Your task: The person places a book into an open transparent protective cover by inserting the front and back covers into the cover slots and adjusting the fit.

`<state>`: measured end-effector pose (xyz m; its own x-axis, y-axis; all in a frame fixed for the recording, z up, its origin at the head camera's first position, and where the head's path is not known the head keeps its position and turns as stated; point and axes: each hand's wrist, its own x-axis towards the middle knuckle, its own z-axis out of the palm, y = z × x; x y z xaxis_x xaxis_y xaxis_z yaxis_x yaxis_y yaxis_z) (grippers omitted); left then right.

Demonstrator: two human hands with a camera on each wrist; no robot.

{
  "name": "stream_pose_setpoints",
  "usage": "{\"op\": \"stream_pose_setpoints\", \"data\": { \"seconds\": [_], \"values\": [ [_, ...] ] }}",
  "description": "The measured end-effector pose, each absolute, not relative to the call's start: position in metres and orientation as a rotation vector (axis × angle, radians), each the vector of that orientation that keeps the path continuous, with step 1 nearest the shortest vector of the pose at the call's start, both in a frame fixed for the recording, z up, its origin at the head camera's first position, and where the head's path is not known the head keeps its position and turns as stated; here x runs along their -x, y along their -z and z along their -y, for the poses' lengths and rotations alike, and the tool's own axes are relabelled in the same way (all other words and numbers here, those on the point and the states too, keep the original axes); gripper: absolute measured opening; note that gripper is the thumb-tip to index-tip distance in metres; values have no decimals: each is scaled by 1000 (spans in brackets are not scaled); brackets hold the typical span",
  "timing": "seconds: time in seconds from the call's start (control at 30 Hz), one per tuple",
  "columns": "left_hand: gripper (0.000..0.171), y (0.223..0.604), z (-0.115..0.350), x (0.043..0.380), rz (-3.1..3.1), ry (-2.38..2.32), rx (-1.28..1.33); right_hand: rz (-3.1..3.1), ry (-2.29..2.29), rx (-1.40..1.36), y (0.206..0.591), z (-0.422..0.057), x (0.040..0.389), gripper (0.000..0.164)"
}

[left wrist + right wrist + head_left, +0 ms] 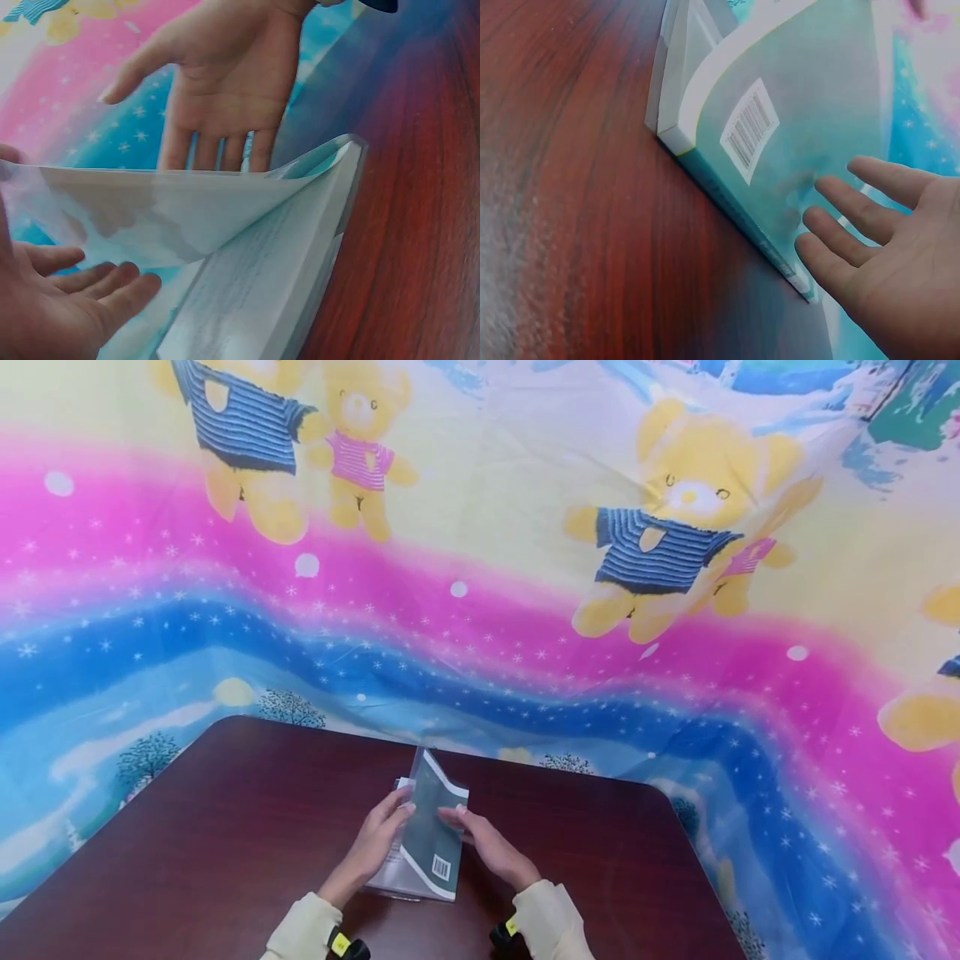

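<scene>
A book point(433, 827) with a grey-green cover and a clear plastic jacket lies on the table, its barcoded cover lifted and standing steeply. My left hand point(375, 839) is at the cover's left edge, its thumb tip right at that edge; in the left wrist view its fingers point(124, 289) stretch loosely on the inner side. On the outer side is my right hand point(491, 847); in the right wrist view its nearly straight, spread fingers point(855, 214) reach toward the green face. White pages point(240, 292) show below the raised cover.
A dark reddish-brown table point(247, 827) with rounded far corners carries the book. Behind it hangs a bright cloth point(480, 602) printed with teddy bears, stars and trees. Black bands with yellow marks are on both wrists, over pale sleeves point(551, 922).
</scene>
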<state>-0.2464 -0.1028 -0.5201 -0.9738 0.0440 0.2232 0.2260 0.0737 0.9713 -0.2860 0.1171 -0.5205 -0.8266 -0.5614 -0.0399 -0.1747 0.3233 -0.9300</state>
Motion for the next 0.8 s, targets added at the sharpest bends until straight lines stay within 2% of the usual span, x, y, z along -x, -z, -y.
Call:
{"op": "stream_pose_setpoints", "data": {
  "seconds": [0.27,0.5,0.8],
  "values": [
    [49,525,123,246,2310,1866,196,-2296,1562,584,529,-121,289,62],
    [52,534,138,247,2378,1725,134,-2450,1602,389,534,-120,294,56],
    [54,545,139,249,2466,1424,150,-2347,1722,237,536,-119,299,63]
  ]
}}
